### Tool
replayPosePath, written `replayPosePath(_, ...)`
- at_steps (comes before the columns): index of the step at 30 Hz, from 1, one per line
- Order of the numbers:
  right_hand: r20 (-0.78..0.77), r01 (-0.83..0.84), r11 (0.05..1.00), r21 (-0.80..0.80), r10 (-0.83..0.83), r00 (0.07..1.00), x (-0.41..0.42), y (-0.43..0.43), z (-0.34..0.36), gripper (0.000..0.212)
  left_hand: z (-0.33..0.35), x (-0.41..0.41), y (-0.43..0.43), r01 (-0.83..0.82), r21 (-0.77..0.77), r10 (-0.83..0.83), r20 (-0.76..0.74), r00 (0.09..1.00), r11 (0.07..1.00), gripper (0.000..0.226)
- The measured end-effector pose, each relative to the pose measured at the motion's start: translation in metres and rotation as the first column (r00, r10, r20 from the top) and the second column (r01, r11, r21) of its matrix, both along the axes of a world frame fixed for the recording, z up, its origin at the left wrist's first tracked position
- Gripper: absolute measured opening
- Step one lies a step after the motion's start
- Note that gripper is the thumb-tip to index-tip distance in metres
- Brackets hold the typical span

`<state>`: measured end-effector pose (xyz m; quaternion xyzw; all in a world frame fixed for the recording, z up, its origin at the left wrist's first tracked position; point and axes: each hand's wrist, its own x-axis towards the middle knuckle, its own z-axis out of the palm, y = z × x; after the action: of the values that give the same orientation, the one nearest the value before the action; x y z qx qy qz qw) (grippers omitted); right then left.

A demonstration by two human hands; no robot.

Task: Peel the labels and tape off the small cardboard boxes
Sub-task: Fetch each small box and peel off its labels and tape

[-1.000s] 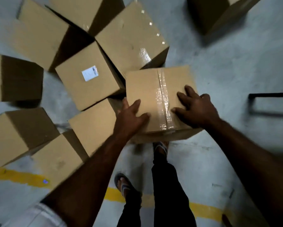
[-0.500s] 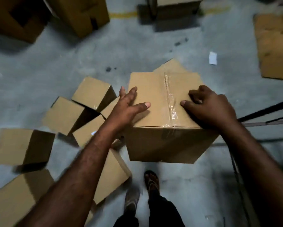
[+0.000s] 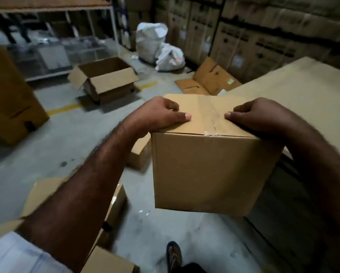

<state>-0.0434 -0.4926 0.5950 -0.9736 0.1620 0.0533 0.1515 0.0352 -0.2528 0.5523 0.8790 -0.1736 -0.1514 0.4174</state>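
Note:
I hold a small cardboard box (image 3: 206,170) up in the air in front of me, above the floor. A strip of clear tape (image 3: 211,117) runs along the seam of its top face and wraps over the near edge. My left hand (image 3: 159,115) grips the box's top left side, fingers curled onto the top and thumb lying flat toward the tape. On the top right side my right hand (image 3: 257,115) grips the box the same way, thumb tip close to the tape.
Several small cardboard boxes (image 3: 114,196) lie on the concrete floor at lower left. An open carton (image 3: 106,79) sits further back. A large flat cardboard surface (image 3: 303,95) is at right. White sacks (image 3: 155,46) and stacked cartons (image 3: 263,32) line the back wall.
The box has been lifted off the floor pile to chest height, and my view has swung up to the room. Both hands' fingers have curled tighter onto the top.

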Motion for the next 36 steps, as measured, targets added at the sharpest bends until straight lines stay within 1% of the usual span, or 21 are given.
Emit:
replayPosePath(3,0.077,0.165,0.986,0.005,-0.165,0.983,-0.059,-0.046,0.027,0.052,0.032,-0.023,-0.058,0.148,0.008,-0.148,0.073,0.986,0.989,0.07)
replayPosePath(6,0.147,0.287,0.958,0.006,-0.285,0.947,-0.117,-0.089,0.047,0.053,0.057,-0.054,-0.116,0.28,0.018,-0.28,0.144,0.949,0.96,0.069)
replayPosePath(11,0.226,0.457,0.89,-0.004,-0.444,0.867,-0.206,-0.146,0.072,0.052,0.09,-0.113,-0.207,0.449,0.13,-0.466,0.295,0.834,0.884,0.061)
replayPosePath(13,0.251,0.503,0.864,-0.006,-0.486,0.837,-0.24,-0.168,0.079,0.051,0.099,-0.137,-0.242,0.502,0.146,-0.519,0.347,0.781,0.853,0.056)
replayPosePath(17,0.293,0.586,0.81,-0.014,-0.557,0.777,-0.308,-0.217,0.082,0.052,0.108,-0.192,-0.313,0.583,0.123,-0.578,0.396,0.713,0.803,0.053)
replayPosePath(24,0.373,0.705,0.708,-0.04,-0.644,0.668,-0.442,-0.318,0.08,0.054,0.105,-0.303,-0.45,0.698,0.064,-0.632,0.489,0.601,0.713,0.05)
replayPosePath(27,0.395,0.744,0.667,-0.041,-0.673,0.625,-0.498,-0.361,0.078,0.055,0.1,-0.348,-0.507,0.739,0.011,-0.646,0.495,0.582,0.674,0.048)
replayPosePath(30,0.404,0.774,0.633,0.004,-0.709,0.578,-0.547,-0.398,0.074,0.052,0.092,-0.39,-0.559,0.761,-0.021,-0.651,0.503,0.569,0.648,0.045)
replayPosePath(36,0.451,0.837,0.548,-0.009,-0.745,0.492,-0.613,-0.461,0.055,0.052,0.077,-0.449,-0.644,0.803,-0.061,-0.673,0.509,0.536,0.593,0.045)
